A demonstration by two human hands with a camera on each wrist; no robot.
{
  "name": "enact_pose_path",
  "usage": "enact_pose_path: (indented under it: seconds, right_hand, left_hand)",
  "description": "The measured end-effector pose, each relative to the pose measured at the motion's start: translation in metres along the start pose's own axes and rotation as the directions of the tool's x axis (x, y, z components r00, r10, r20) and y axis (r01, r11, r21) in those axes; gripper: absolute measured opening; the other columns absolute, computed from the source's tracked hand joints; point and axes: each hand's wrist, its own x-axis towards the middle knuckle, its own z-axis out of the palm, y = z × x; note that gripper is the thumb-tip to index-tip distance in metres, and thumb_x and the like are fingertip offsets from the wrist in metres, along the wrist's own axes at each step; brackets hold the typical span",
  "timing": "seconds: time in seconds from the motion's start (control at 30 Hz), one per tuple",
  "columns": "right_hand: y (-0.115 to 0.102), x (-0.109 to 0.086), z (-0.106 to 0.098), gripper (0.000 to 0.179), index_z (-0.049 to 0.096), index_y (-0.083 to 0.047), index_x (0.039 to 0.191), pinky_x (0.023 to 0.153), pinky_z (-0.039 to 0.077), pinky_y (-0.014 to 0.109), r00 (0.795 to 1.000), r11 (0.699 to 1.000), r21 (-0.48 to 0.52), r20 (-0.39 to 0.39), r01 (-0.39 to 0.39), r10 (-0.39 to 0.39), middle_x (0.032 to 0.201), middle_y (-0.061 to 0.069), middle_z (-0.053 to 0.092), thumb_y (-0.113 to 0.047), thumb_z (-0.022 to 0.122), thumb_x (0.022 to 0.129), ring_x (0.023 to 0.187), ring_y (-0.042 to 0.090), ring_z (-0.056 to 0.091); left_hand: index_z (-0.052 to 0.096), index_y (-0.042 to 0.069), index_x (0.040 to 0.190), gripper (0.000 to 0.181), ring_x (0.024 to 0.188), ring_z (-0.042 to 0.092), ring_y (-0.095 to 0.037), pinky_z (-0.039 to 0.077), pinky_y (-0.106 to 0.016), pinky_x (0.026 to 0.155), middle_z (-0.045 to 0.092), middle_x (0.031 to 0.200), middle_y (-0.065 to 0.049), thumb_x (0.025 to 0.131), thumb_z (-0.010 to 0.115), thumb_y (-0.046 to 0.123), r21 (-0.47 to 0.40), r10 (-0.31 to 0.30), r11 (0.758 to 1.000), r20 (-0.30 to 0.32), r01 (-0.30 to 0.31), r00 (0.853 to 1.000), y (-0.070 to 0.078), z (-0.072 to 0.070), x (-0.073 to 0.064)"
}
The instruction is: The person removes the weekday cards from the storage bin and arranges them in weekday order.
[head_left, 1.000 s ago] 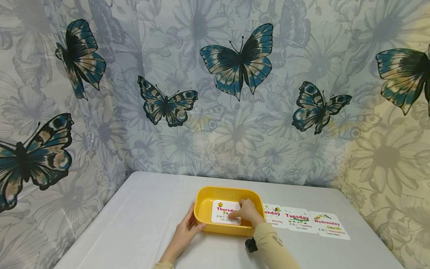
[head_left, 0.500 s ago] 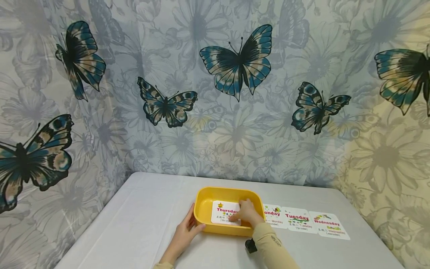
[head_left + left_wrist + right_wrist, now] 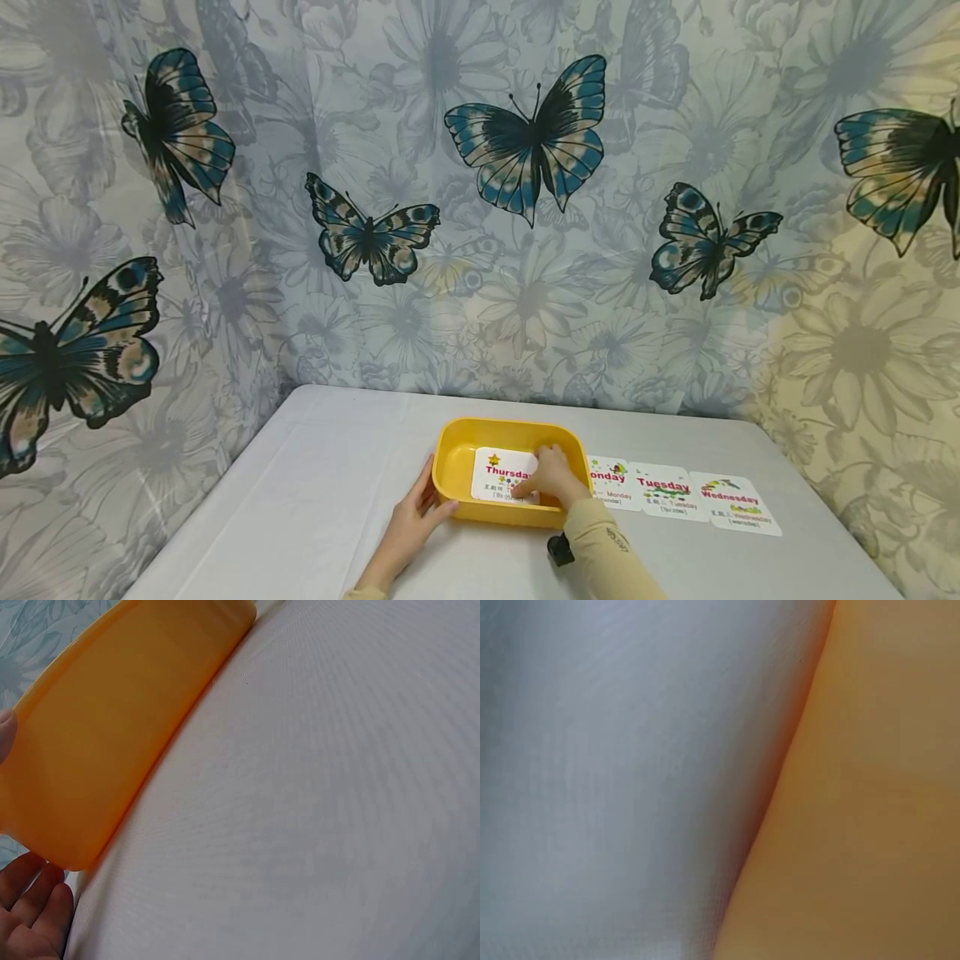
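From my remote station I am observing the left hand [image 3: 417,510] holding the yellow tray [image 3: 502,512] at its near left corner. In the head view its thumb is lying against the near side, while its other fingers are passing behind the left end, where they are partly hidden. The left wrist view is supplying that detail: the fingers [image 3: 52,915] are appearing at the end of the tray, and the thumb [image 3: 6,735] is touching the long wall near the rim.

The right hand [image 3: 553,477] is reaching down inside the tray. Its fingers are bending toward the Thursday card [image 3: 495,479], which is lying on the tray floor to their left, partly covered by the thumb. Some fingertips are hidden from me, so I cannot tell whether they are gripping the card. The right wrist view is showing only the outer tray wall and the white tabletop [image 3: 592,787]; the head view alone is presenting this hand and the card.

To the right of the right fingers, outside the tray, the Monday card [image 3: 615,485], Tuesday card [image 3: 667,492] and Wednesday card [image 3: 735,504] are lying in a row, the first partly hidden by the tray.
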Motion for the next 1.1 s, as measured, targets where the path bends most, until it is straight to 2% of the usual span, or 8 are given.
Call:
enact_pose_path:
  seconds: [0.3, 0.5, 0.6, 0.77, 0.83, 1.1]
  right_hand:
    - [0.001, 0.003, 0.001, 0.083, 0.046, 0.009, 0.118, 0.098, 0.038, 0.049, 0.998, 0.995, 0.096, -0.048, -0.03, 0.034, 0.108, 0.02, 0.048, -0.016, 0.091, 0.053, 0.099, 0.033, 0.043]
    - [-0.001, 0.003, -0.001, 0.077, 0.043, 0.007, 0.119, 0.095, 0.041, 0.048, 0.996, 0.978, 0.2, -0.057, -0.061, 0.074, 0.109, 0.02, 0.053, -0.008, 0.088, 0.058, 0.096, 0.032, 0.047]
    - [-0.003, 0.002, -0.002, 0.077, 0.042, 0.006, 0.121, 0.095, 0.041, 0.049, 0.994, 0.973, 0.218, -0.064, -0.073, 0.089, 0.113, 0.022, 0.053, -0.007, 0.087, 0.06, 0.097, 0.033, 0.047]
    - [-0.004, 0.001, -0.004, 0.074, 0.042, 0.006, 0.124, 0.096, 0.041, 0.049, 0.991, 0.973, 0.219, -0.088, -0.078, 0.099, 0.121, 0.026, 0.05, -0.001, 0.084, 0.063, 0.101, 0.033, 0.048]
    - [-0.005, 0.001, -0.005, 0.071, 0.043, 0.006, 0.124, 0.092, 0.045, 0.048, 0.99, 0.971, 0.228, -0.1, -0.077, 0.102, 0.121, 0.027, 0.05, 0.003, 0.081, 0.064, 0.101, 0.033, 0.049]
    - [-0.007, 0.0, -0.011, 0.055, 0.052, 0.006, 0.117, 0.072, 0.053, 0.037, 0.978, 0.967, 0.254, -0.191, -0.031, 0.082, 0.098, 0.018, 0.055, 0.011, 0.074, 0.067, 0.088, 0.029, 0.052]
  left_hand:
    - [0.019, 0.008, 0.148, 0.08, 0.129, 0.034, -0.033, 0.03, -0.043, 0.105, 0.03, 0.144, -0.02, 0.086, 0.068, 0.021, -0.001, -0.011, 1.0, -0.005, 0.011, 1.0, 0.0, 0.001, 0.0]
    - [0.02, 0.008, 0.148, 0.079, 0.129, 0.034, -0.033, 0.03, -0.044, 0.104, 0.031, 0.144, -0.02, 0.086, 0.068, 0.021, 0.002, -0.002, 1.0, -0.012, 0.002, 1.0, 0.002, 0.001, -0.001]
    - [0.02, 0.008, 0.148, 0.079, 0.129, 0.034, -0.034, 0.03, -0.044, 0.104, 0.031, 0.144, -0.021, 0.086, 0.068, 0.02, -0.004, 0.008, 1.0, -0.012, -0.008, 1.0, -0.003, 0.001, 0.0]
    - [0.019, 0.011, 0.149, 0.081, 0.13, 0.034, -0.029, 0.031, -0.039, 0.104, 0.031, 0.145, -0.017, 0.085, 0.069, 0.022, -0.007, 0.021, 1.0, -0.014, -0.021, 1.0, -0.025, 0.002, 0.007]
    - [0.019, 0.014, 0.149, 0.082, 0.13, 0.034, -0.027, 0.032, -0.036, 0.104, 0.03, 0.146, -0.014, 0.085, 0.069, 0.025, -0.002, 0.021, 1.0, -0.016, -0.021, 1.0, -0.032, 0.002, 0.008]
    - [0.02, 0.015, 0.149, 0.083, 0.129, 0.035, -0.025, 0.032, -0.033, 0.104, 0.032, 0.146, -0.013, 0.084, 0.07, 0.028, 0.003, 0.025, 1.0, -0.021, -0.025, 0.999, -0.036, 0.002, 0.009]
